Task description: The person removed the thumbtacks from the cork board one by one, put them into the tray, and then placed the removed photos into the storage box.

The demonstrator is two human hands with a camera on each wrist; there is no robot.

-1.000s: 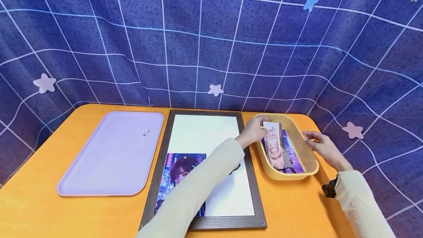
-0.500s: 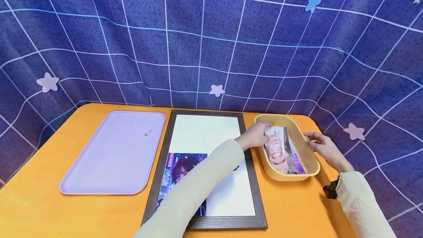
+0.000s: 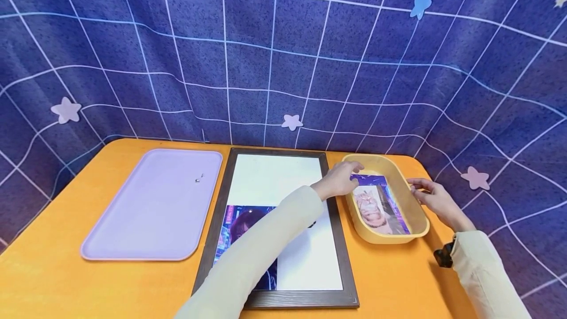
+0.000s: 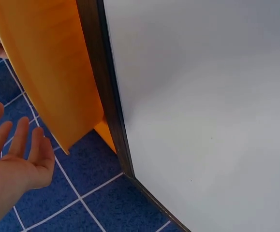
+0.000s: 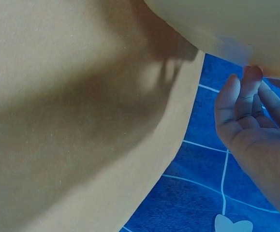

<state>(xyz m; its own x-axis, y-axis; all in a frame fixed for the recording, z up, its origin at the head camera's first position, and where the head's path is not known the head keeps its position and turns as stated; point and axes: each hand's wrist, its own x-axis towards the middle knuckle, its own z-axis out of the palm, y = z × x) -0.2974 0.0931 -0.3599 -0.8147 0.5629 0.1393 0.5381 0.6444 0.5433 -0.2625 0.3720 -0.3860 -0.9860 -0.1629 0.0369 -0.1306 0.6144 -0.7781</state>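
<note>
A yellow plastic basket (image 3: 414,213) stands at the right of the table. Inside it lies a print of a ginger cat (image 3: 369,206), over a purple and blue print (image 3: 372,179). My left hand (image 3: 340,180) reaches across to the basket's left rim with nothing in its grasp. Its fingers (image 4: 19,137) are loosely bent and spread in the left wrist view. At the opposite side, my right hand (image 3: 436,200) touches the basket's outer wall with its fingertips (image 5: 250,79). The left sleeve crosses a dark-framed white board (image 3: 248,174), partly hiding a neon-coloured portrait print (image 3: 236,223) on it.
A lilac tray (image 3: 148,210) with a small shiny object (image 3: 197,180) on it stands at the left. All this sits on an orange tabletop (image 3: 48,260). A blue grid-patterned curtain (image 3: 248,53) with stars hangs behind and at the sides.
My left hand has let go of the cat print, which dropped lower into the basket and slid nearer its front. The purple print's upper part now shows. The right hand stays at the basket's side.
</note>
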